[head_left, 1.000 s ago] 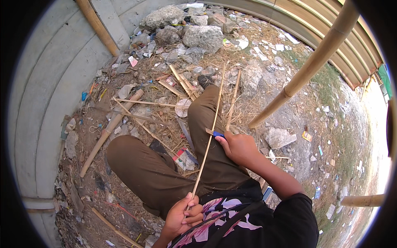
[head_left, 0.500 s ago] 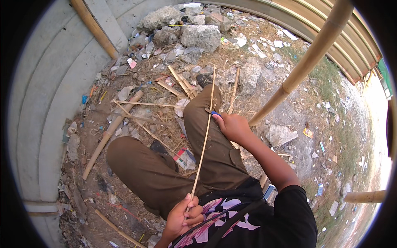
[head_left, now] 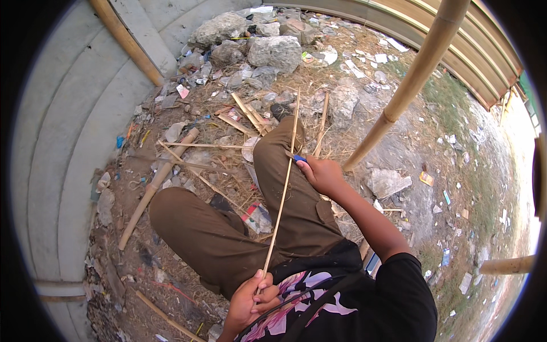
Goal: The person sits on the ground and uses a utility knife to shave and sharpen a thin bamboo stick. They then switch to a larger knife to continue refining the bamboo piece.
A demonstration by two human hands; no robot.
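Observation:
A long, thin bamboo strip (head_left: 283,196) slants from my lap up over my raised right knee. Its lower end sits in my left hand (head_left: 254,297), whose fingers are wrapped round it close to my belly. My right hand (head_left: 323,175) grips a small knife (head_left: 298,158) by its blue handle, just right of the strip above the thigh. The short blade points left and meets the strip at about knee height; whether it cuts in, I cannot tell. Most of the handle is hidden in my fist.
Split bamboo pieces (head_left: 246,117) lie past my right foot. A bamboo pole (head_left: 154,188) rests on the littered ground at left, and an upright pole (head_left: 393,108) stands at right. Rocks (head_left: 275,53) are piled at the back. A grey wall (head_left: 62,142) curves along the left.
Both hands keep their grip on the strip and the knife. The view has shifted slightly; the knife stays at about the same place on the strip.

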